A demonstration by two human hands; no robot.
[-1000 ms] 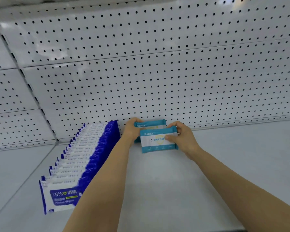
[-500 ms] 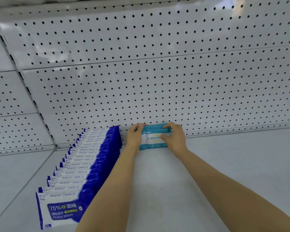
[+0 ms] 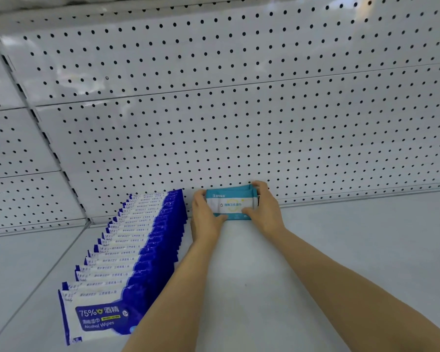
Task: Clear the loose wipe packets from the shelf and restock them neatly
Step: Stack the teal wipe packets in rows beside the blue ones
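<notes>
Left hand (image 3: 205, 215) and right hand (image 3: 263, 208) grip teal wipe packets (image 3: 230, 203), now pressed together upright against the shelf's pegboard (image 3: 239, 123), beside a row (image 3: 137, 250) labelled "75% Alcohol Wipes".

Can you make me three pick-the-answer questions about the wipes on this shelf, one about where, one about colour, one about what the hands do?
1. Where are the teal packets?
A. against the pegboard back wall
B. at the shelf's front edge
C. on top of the blue row

2. What colour edges the long row of packets?
A. red
B. dark blue
C. green

3. What are the hands doing?
A. hanging idle
B. pointing up
C. holding the teal packets from both sides

Answers: 1 A, they stand at the wall's foot. 2 B, blue borders show. 3 C, left hand and right hand grip either end.
</notes>
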